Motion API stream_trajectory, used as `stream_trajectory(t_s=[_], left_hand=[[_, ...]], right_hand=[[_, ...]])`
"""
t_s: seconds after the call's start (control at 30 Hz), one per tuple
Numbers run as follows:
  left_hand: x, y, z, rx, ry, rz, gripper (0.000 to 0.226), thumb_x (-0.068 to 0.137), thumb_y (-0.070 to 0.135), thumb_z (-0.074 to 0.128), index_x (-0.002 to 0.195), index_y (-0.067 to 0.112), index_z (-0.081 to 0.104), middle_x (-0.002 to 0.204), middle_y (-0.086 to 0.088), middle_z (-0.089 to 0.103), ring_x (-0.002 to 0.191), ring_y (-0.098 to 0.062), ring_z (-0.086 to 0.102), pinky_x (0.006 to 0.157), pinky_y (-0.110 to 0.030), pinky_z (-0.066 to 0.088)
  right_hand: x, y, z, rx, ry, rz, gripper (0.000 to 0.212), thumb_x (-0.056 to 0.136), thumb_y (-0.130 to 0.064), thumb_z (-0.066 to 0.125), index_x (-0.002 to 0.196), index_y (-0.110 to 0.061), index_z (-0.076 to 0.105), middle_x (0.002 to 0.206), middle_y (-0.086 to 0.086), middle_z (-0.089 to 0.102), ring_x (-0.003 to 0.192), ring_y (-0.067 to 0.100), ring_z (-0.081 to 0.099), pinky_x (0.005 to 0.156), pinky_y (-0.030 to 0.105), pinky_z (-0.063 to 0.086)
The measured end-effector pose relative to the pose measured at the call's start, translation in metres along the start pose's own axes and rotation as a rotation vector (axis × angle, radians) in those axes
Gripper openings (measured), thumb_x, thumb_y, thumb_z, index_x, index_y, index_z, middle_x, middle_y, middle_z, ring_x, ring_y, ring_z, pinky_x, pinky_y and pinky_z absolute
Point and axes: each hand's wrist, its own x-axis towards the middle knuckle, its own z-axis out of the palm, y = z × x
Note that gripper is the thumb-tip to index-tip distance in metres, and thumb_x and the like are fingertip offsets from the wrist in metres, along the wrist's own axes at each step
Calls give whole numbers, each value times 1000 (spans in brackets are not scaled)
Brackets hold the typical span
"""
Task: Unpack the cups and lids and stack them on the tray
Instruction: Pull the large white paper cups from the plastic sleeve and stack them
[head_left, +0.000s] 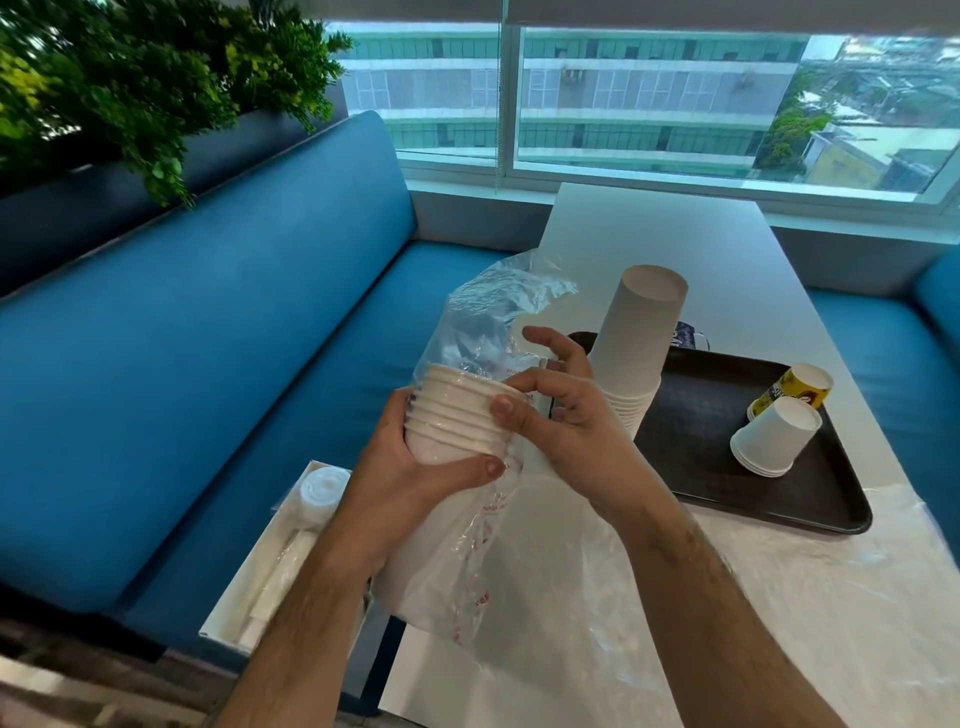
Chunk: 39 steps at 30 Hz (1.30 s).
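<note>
I see my left hand (415, 467) gripping one stack of white paper cups (454, 415) inside a clear plastic bag (483, 322) above the worktop (649, 228); my right hand's (566, 410) fingers pinch its rims. The dark rectangular tray (727, 467) bears three stacks: one tall upturned, one white lying, one yellow-printed

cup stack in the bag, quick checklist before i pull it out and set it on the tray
1. Left hand grips the stack of cups through the plastic bag: ok.
2. Right hand pinches the bag at the stack's rims: ok.
3. Bag mouth clear of the rims: not ok, film rises above them.
4. Bare space on the tray: ok, between the tall inverted stack and the small white cups.
5. Tall stack stands steady: cannot tell; it appears to lean.
6. Cups left deeper in the bag: cannot tell.
</note>
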Motion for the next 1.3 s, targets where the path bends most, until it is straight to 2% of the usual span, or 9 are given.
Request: stream_trajectory(t_s=[0.13, 0.3, 0.43, 0.5, 0.6, 0.7, 0.83, 1.03, 1.3], left_hand=[[-5, 0, -2, 44, -33, -15, 85, 40, 46, 94, 115, 46, 54, 105, 15, 71, 97, -13, 70, 92, -49, 57], [-6, 0, -2, 38, -42, -25, 85, 41, 45, 95, 117, 42, 55, 106, 13, 72, 99, -15, 70, 94, -50, 56], [-4, -3, -8, -38, 14, -38, 88, 40, 47, 96, 118, 39, 57, 110, 8, 72, 102, -18, 70, 95, -52, 55], [-1, -3, -9, -66, 63, -38, 91, 38, 49, 96, 119, 38, 56, 111, 6, 72, 103, -21, 70, 95, -54, 55], [1, -2, -10, -117, 98, -17, 90, 39, 47, 97, 119, 37, 57, 111, 4, 73, 102, -22, 71, 94, -54, 55], [1, -1, -11, -171, 108, -11, 89, 41, 43, 98, 120, 36, 58, 112, 2, 73, 101, -25, 72, 92, -56, 56], [1, 1, -11, -210, 130, -7, 88, 41, 42, 96, 120, 36, 58, 111, 4, 74, 100, -23, 73, 91, -55, 57], [0, 5, -8, -242, 121, 0, 90, 40, 39, 94, 122, 32, 57, 109, 2, 75, 98, -22, 74, 90, -53, 58], [-3, 4, -8, -233, 120, -16, 94, 39, 42, 96, 124, 34, 56, 113, 0, 73, 100, -26, 73, 89, -56, 58]], right_hand=[[5, -3, -10, 24, 107, -11, 27, 79, -41, 70, 91, -18, 76, 142, -14, 45, 126, -12, 42, 105, 16, 33], [9, -6, -21, 39, 215, -29, 14, 84, -39, 70, 75, -30, 69, 135, -12, 53, 120, -11, 48, 96, 4, 35], [11, 3, -31, 230, 262, 14, 32, 80, -53, 78, 67, -24, 70, 134, -13, 61, 130, 9, 53, 108, 40, 45], [8, 5, -35, 354, 237, 86, 42, 68, -59, 83, 74, -19, 75, 137, -5, 62, 129, 20, 56, 103, 50, 51], [2, 4, -39, 444, 170, 152, 57, 53, -61, 90, 92, -20, 82, 127, 4, 68, 114, 22, 65, 85, 41, 60], [-4, 5, -42, 519, 114, 203, 56, 43, -51, 96, 86, -20, 77, 108, 2, 75, 104, 21, 71, 78, 42, 62], [-7, 15, -46, 531, 32, 280, 75, 48, -23, 96, 106, -22, 49, 127, 13, 63, 110, 33, 68, 77, 50, 62], [-13, 12, -39, 234, -237, 327, 98, 52, -36, 87, 139, -38, 42, 134, 2, 59, 119, 24, 63, 94, 47, 57], [-12, 13, -33, 313, -199, 378, 96, 47, -37, 86, 133, -37, 43, 128, 1, 63, 118, 22, 62, 98, 41, 55]])
